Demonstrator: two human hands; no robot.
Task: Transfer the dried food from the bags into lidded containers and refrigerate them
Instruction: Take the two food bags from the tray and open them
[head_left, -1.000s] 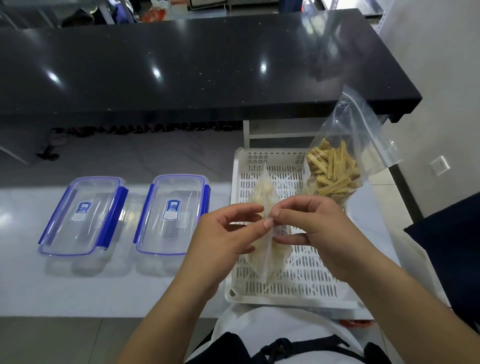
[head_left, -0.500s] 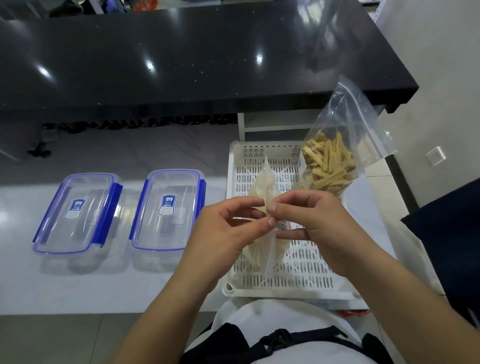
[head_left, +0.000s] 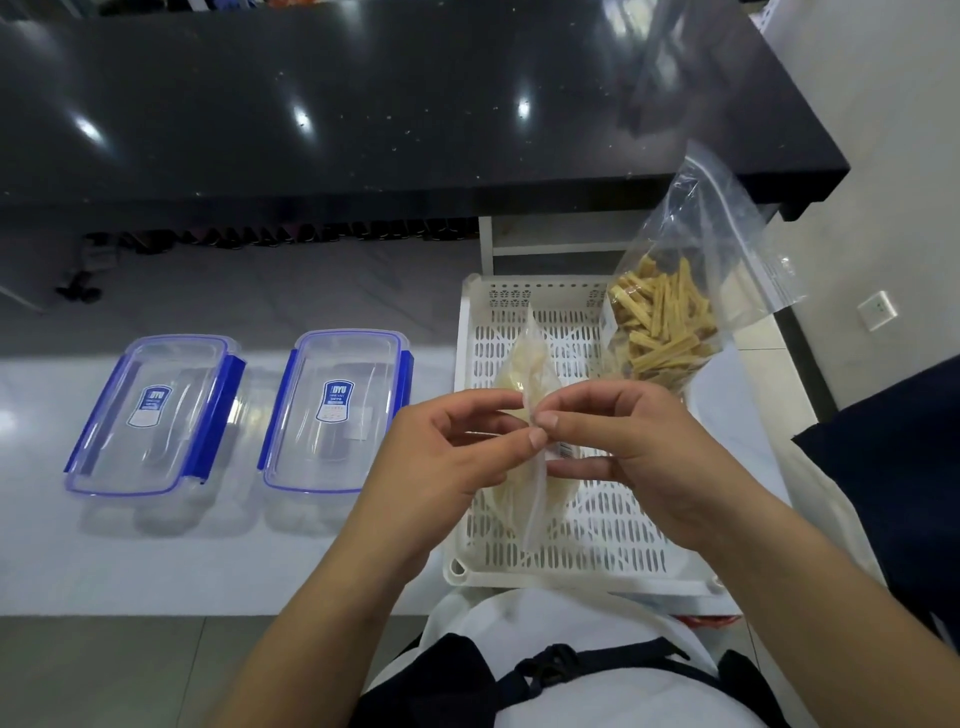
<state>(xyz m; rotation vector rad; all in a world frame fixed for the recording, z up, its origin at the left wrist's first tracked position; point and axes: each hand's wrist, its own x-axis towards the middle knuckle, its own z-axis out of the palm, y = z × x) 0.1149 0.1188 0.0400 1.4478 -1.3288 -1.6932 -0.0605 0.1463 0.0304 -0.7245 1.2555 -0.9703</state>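
Observation:
A clear zip bag of pale dried food (head_left: 524, 374) hangs over the white perforated tray (head_left: 597, 545). My left hand (head_left: 457, 447) and my right hand (head_left: 618, 441) both pinch the bag's top edge, fingertips meeting at its middle. A second clear bag with yellow-brown dried sticks (head_left: 665, 327) stands upright at the tray's far right corner. Two clear containers with blue-clipped lids lie on the white counter to the left, one nearer the tray (head_left: 337, 410) and one farther left (head_left: 156, 415); both lids are on.
A long black glossy counter (head_left: 363, 104) runs across the back, above a grey floor. A white wall with a socket (head_left: 877, 310) is at the right. A dark cloth (head_left: 893, 467) lies beside the tray on the right.
My hands stay pinched on the pale bag's top edge, with only small finger shifts. The camera view has tilted slightly.

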